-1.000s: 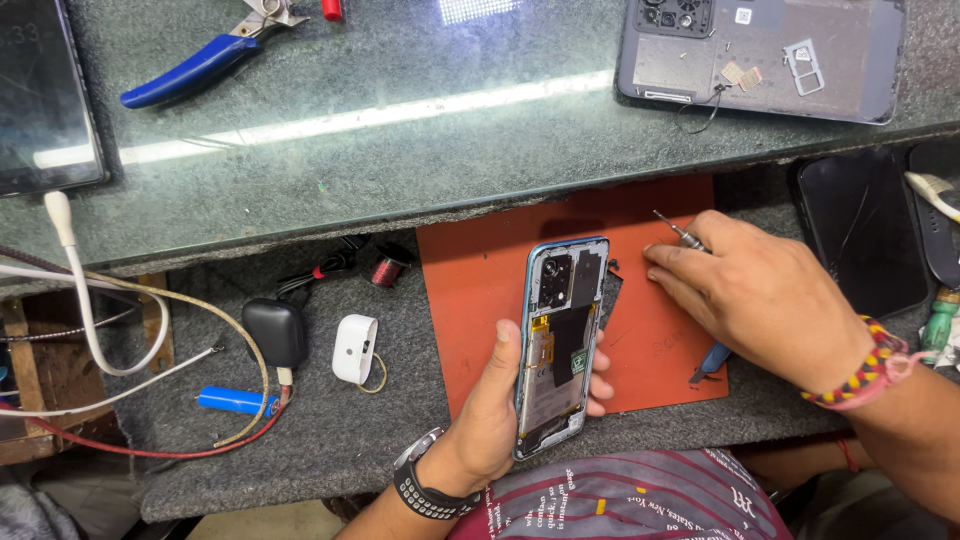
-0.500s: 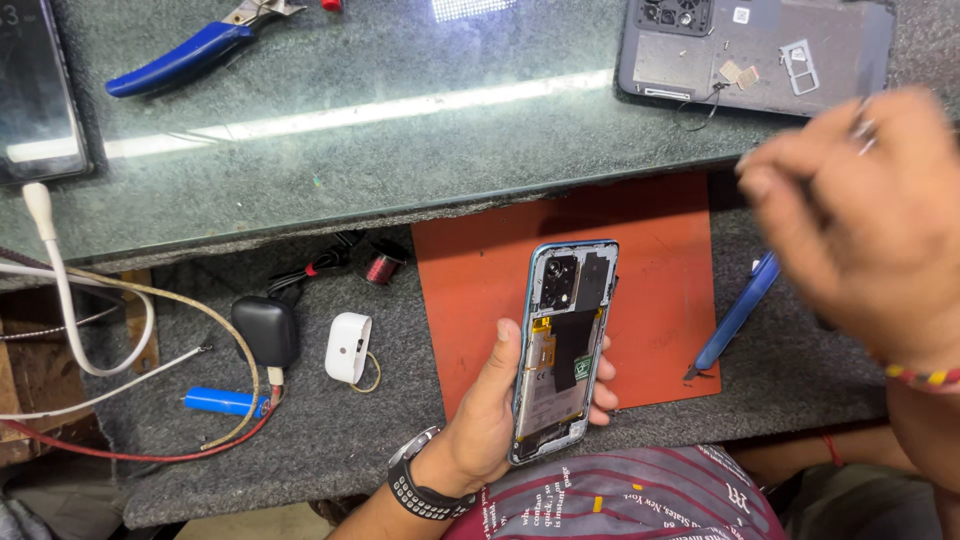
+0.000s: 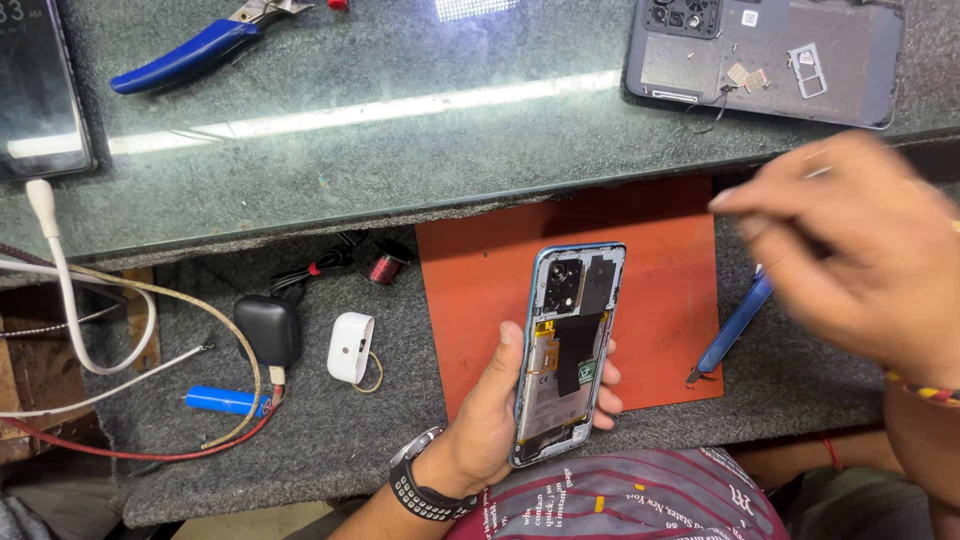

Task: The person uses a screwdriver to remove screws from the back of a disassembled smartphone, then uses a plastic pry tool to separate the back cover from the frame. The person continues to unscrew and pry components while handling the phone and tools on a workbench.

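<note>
Head view: left hand (image 3: 490, 420) clamps an opened smartphone (image 3: 568, 350), back cover off, boards and battery showing, thumb on its left edge, fingers wrapped round its right edge. Phone sits upright in that grip, over the near edge of the orange repair mat (image 3: 660, 250). Right hand (image 3: 850, 250) is blurred, up and right of the grip, fingers pinched; something thin may be in the pinch, but I cannot tell what or whether it truly grips. Judgement: hold the phone steady by the frame only, keep fingertips off the exposed boards, bring any tool in slowly.

Counts, near to far from the grip: one wristwatch (image 3: 420, 488) just below; one blue pry tool (image 3: 735, 325) right of it on the mat edge; one white small case (image 3: 350, 348) and one black case (image 3: 268, 330) to the left; one blue cylinder (image 3: 222, 401) further left; one removed back cover (image 3: 765, 55) on the far shelf; one blue-handled pliers (image 3: 190, 55) far left.
</note>
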